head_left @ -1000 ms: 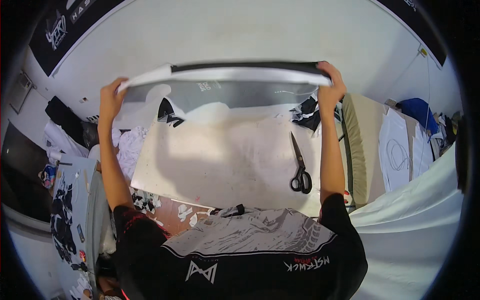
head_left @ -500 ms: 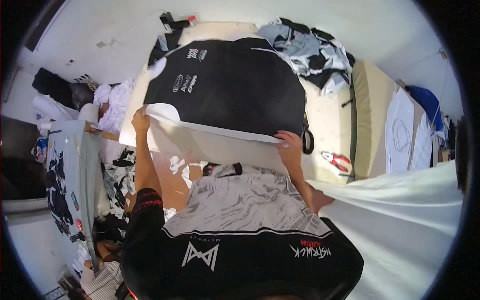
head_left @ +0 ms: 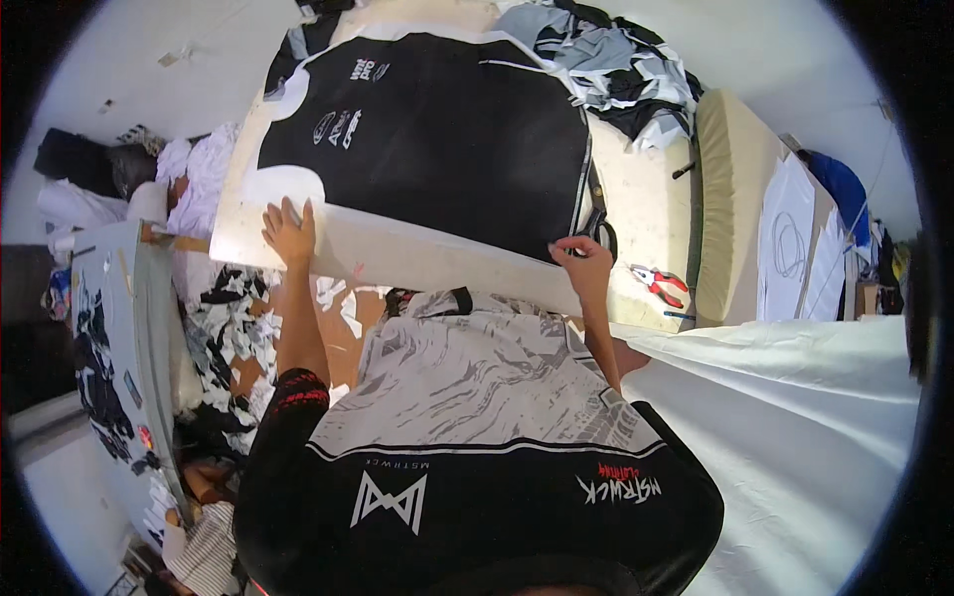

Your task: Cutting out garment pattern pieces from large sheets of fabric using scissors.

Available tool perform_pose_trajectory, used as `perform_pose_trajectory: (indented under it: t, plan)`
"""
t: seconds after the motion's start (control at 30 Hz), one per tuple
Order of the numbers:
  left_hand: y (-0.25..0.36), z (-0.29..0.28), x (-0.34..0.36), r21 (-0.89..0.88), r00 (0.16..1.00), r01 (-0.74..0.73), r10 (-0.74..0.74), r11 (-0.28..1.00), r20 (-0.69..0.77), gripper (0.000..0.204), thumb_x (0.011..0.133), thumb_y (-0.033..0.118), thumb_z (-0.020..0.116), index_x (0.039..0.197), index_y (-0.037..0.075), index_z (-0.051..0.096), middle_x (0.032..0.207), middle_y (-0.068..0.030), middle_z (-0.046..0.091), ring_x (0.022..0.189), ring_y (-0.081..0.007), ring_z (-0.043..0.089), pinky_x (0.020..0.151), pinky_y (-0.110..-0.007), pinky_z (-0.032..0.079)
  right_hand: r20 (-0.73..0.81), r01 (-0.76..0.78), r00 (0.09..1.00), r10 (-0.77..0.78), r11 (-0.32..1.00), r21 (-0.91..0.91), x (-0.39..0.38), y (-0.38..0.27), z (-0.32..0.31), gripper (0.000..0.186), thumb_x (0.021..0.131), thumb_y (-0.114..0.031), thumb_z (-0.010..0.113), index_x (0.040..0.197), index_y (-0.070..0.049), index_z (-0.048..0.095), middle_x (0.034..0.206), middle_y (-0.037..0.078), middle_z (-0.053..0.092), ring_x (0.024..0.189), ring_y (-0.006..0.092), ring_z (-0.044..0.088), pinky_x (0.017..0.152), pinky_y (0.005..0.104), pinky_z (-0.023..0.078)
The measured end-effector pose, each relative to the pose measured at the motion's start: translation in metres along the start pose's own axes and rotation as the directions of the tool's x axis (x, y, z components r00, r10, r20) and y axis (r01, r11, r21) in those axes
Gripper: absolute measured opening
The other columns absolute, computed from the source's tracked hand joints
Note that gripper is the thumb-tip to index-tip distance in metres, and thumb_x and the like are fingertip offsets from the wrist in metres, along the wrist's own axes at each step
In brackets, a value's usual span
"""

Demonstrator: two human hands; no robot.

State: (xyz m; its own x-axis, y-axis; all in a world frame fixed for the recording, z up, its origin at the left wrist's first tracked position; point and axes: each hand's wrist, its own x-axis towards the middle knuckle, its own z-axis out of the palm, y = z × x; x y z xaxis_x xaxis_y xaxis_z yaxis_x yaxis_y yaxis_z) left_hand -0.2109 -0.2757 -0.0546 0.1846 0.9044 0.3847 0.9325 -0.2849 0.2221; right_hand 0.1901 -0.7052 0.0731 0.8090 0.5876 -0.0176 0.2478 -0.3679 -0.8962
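Note:
A black fabric panel [head_left: 437, 139] with white edges and printed marks lies flat on a cream worktable [head_left: 417, 243]. My left hand [head_left: 289, 230] rests with fingers spread at the panel's white lower-left edge. At the lower-right corner, my right hand [head_left: 581, 256] has thumb and finger pinched on the panel's edge. Black scissors [head_left: 602, 226] lie beside that corner, partly hidden by the panel and hand. Red-handled pliers [head_left: 660, 283] are to their right.
Piled grey, black and white scraps [head_left: 646, 84] sit at the back right. A cushioned board [head_left: 720, 199] borders the right. At left stands a grey table [head_left: 119, 348] with black pieces; a co-worker in stripes [head_left: 204, 556] is below it. A white sheet [head_left: 795, 417] fills the lower right.
The raised panel came down and now lies spread on the table, covering part of the scissors. My left hand has let go of its edge and opened; both hands are lower.

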Motion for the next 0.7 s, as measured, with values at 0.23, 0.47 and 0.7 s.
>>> perform_pose_trajectory:
  t: [0.23,0.47,0.7]
  plan:
    - [-0.002,-0.005,0.004,0.021,0.997,-0.014,0.015,1.0,-0.072,0.075,0.099,0.068,0.058,0.153,0.016,0.059,0.164,-0.0236,0.046,0.155,-0.0441,0.037,0.125,-0.064,0.026,-0.285,0.224,0.874,-0.393,0.847,-0.481,0.028,0.054,-0.003,0.027,0.085,-0.011,0.082,0.109,-0.001,0.075,0.12,0.02,0.069,0.108,0.0376,0.069,0.09,0.0429,0.058]
    - [0.004,-0.008,0.002,0.034,0.994,-0.061,0.063,0.998,-0.091,0.072,0.099,0.066,0.06,0.151,0.015,0.06,0.16,-0.0226,0.05,0.153,-0.0433,0.04,0.122,-0.066,0.028,-0.3,0.029,0.939,-0.171,0.906,-0.423,0.015,0.083,-0.019,0.047,0.081,-0.014,0.083,0.125,-0.001,0.073,0.112,0.019,0.075,0.103,0.0363,0.075,0.09,0.0438,0.059]
    - [-0.009,-0.004,-0.005,0.016,0.996,-0.016,0.017,1.0,-0.086,0.07,0.1,0.065,0.062,0.149,0.015,0.061,0.16,-0.0224,0.05,0.153,-0.0427,0.039,0.123,-0.066,0.027,-0.215,-0.273,0.961,0.173,0.717,-0.641,0.017,0.056,-0.027,0.043,0.078,-0.032,0.083,0.11,-0.004,0.078,0.1,0.018,0.08,0.095,0.0379,0.076,0.086,0.0472,0.059]
